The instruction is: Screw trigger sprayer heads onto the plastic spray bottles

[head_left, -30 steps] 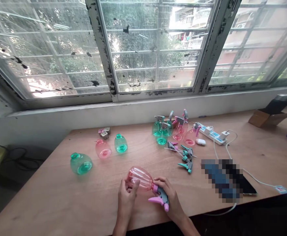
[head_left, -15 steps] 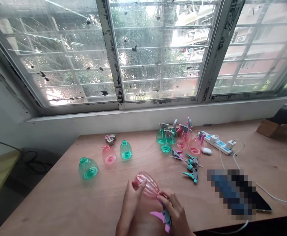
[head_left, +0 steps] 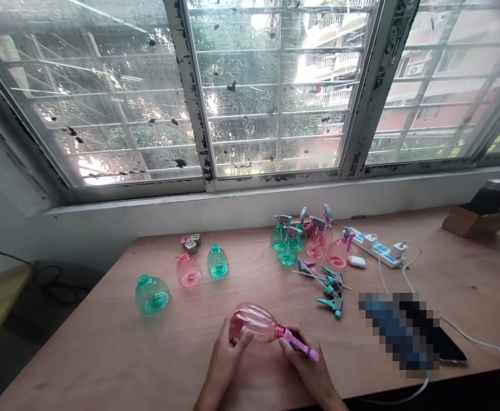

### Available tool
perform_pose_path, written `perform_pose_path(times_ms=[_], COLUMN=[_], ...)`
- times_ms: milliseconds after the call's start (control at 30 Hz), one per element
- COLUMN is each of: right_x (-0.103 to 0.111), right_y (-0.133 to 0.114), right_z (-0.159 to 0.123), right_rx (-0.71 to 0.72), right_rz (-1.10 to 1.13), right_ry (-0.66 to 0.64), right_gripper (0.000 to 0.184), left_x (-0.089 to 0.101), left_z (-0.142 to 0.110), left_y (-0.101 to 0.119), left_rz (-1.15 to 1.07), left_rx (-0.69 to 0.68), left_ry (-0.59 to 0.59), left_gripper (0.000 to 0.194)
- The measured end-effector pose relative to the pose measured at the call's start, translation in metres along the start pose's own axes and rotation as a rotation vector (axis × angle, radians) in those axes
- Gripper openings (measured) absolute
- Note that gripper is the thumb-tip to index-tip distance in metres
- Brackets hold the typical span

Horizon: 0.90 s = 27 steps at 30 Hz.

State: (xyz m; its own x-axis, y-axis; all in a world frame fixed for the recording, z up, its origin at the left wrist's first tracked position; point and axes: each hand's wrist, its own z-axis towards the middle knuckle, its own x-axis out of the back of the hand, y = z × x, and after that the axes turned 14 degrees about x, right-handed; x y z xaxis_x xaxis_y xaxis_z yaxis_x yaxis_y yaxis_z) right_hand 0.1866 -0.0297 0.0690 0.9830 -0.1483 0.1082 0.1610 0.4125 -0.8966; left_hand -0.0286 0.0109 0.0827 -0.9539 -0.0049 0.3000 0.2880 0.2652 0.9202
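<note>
A clear pink spray bottle (head_left: 256, 322) lies tilted on its side above the table's front part, its base to the left and its neck to the right. My left hand (head_left: 228, 351) is closed around the base end. At the neck, my right hand (head_left: 303, 359) grips the pink and grey trigger sprayer head (head_left: 300, 345), which sits against the bottle's mouth. Whether the thread is engaged cannot be made out. Loose spray heads (head_left: 332, 285) with teal and pink triggers lie to the right, beyond my right hand.
Open-topped bottles stand at left: a green one (head_left: 152, 295), a pink one (head_left: 189, 270) and another green one (head_left: 218, 262). Several bottles with heads (head_left: 287, 258) are grouped at the back. A power strip (head_left: 376, 248), cables and a blurred dark flat object (head_left: 398, 331) lie at right.
The bottle has turned to lie more level. The sprayer head has rotated, so its pink trigger now points right instead of left. My right hand has shifted its grip around it.
</note>
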Motion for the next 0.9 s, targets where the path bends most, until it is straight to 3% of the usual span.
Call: perform_pose_path(times_ms=[367, 533, 700, 900], right_x=[0.006, 0.004, -0.002, -0.002], right_y=[-0.002, 0.002, 0.011, 0.016], right_z=[0.006, 0.006, 0.003, 0.004], right_rx=[-0.134, -0.148, -0.235, -0.264], right_rz=[0.143, 0.200, 0.239, 0.270], right_ry=[0.032, 0.072, 0.135, 0.209], right_gripper=[0.030, 0.029, 0.039, 0.047], left_x=[-0.005, -0.023, -0.025, -0.020], left_z=[-0.009, -0.023, -0.020, -0.017], left_y=[-0.024, -0.026, -0.020, -0.031], left_rz=[-0.119, -0.348, -0.233, -0.170], left_rx=[-0.048, -0.022, 0.024, -0.024], left_ry=[-0.064, 0.085, 0.073, 0.007], left_gripper=[0.086, 0.083, 0.065, 0.068])
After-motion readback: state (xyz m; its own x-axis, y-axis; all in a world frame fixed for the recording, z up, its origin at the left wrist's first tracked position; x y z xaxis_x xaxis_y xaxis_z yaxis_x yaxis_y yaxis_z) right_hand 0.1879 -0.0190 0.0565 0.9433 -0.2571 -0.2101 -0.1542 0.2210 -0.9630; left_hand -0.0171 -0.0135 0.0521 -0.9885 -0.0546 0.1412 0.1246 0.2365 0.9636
